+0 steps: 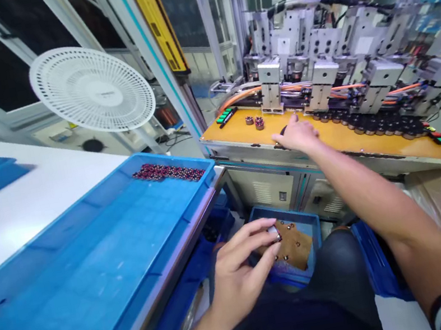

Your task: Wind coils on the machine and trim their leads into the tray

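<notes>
My left hand [244, 266] is raised in front of my lap, its thumb and fingertips pinching a small round metal part [274, 233] with a shiny side. My right hand [298, 134] reaches out to the orange worktop [240, 132] of the machine. A dark piece [283, 130] shows between its thumb and fingers; the fingertips are partly hidden. Just left of that hand stand two small copper-coloured round parts [259, 123]. To its right, a row of black-topped round parts [375, 123] runs along the worktop under the machine.
A large blue tray [102, 248] on my left holds rows of small reddish parts [168, 172] at its far end. Below my hands, a blue bin [315, 228] holds cardboard and several loose parts. Machine fixtures [317, 85] line the worktop's back. A white fan [92, 91] stands behind the tray.
</notes>
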Tool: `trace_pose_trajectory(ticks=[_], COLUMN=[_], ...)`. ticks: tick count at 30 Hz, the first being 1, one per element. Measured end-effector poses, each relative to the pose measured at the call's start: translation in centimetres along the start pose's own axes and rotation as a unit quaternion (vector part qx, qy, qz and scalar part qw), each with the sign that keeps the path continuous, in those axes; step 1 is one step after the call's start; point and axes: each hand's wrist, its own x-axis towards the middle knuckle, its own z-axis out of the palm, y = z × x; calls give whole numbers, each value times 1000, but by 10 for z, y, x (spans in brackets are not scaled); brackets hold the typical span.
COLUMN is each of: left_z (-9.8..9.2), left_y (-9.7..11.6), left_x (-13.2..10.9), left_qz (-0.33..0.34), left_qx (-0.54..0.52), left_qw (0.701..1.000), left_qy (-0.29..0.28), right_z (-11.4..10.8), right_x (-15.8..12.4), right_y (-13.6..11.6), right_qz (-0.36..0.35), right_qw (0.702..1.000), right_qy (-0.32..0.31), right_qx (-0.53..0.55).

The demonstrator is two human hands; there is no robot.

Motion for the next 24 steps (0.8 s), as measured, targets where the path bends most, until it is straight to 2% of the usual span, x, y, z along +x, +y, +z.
trace_pose_trajectory(ticks=[4,7,10,12,14,16,19,21,24], left_z=[-11,-14,-12,-11,-9,-8,-5,-2,1], left_y=[-1,1,2,1,0,-1,-1,0,2], left_x=[-3,-1,0,1,1,2,3,3,3], left_qz=[-22,-37,-47,-47,-42,-37,-39,-41,-37], left_qx=[-15,-25,-39,-43,-44,-42,-34,-32,-33], left_qw=[999,998,997,997,998,998,998,999,999], left_qy=[29,47,45,39,31,25,18,12,1], right_z=[-23,-29,-19,-8,3,14,30,40,53], right_x=[3,-13,-56,-99,-149,-198,-253,-272,-277], right_y=[37,75,107,124,134,140,141,138,133], right_qz=[-87,-141,-198,-251,-257,-220,-206,-203,-202], right_qw=[993,984,978,966,945,906,817,767,723], right_qy=[-72,-70,-3,32,-11,-108,-231,-285,-316], right_qx=[-47,-81,-66,42,201,345,486,537,580])
